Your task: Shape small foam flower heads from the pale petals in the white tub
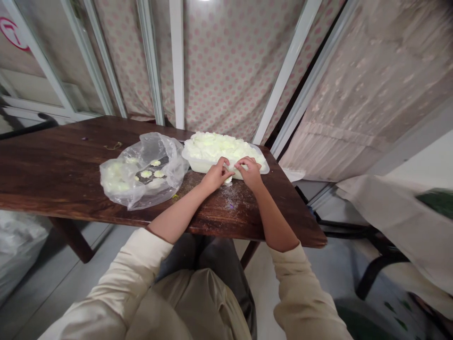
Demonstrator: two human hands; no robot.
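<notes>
the tray [194, 164] is a shallow white plastic tub heaped above its rim with pale, yellow-white flower heads [215, 144], soft and crumpled; it sits on the right part of the dark wooden table [60, 174], close to the far edge; the left hand [216, 174] and the right hand [250, 171] meet at its near rim, fingers bent and bunched together, the tips of both closed on a small pale clump [229, 180] that hangs between them just over the tabletop; the tray's long axis runs left to right, roughly along the table's front edge, its right end slightly nearer the person; white crumbs speckle the wood in front of it; to the left, almost touching the tray, lies a crumpled clear plastic bag [141, 170] with a few flower heads in it; beyond the bag the tabletop stretches bare to the left; on the right the table ends just past the tray, and its front edge lies near the forearms.
</notes>
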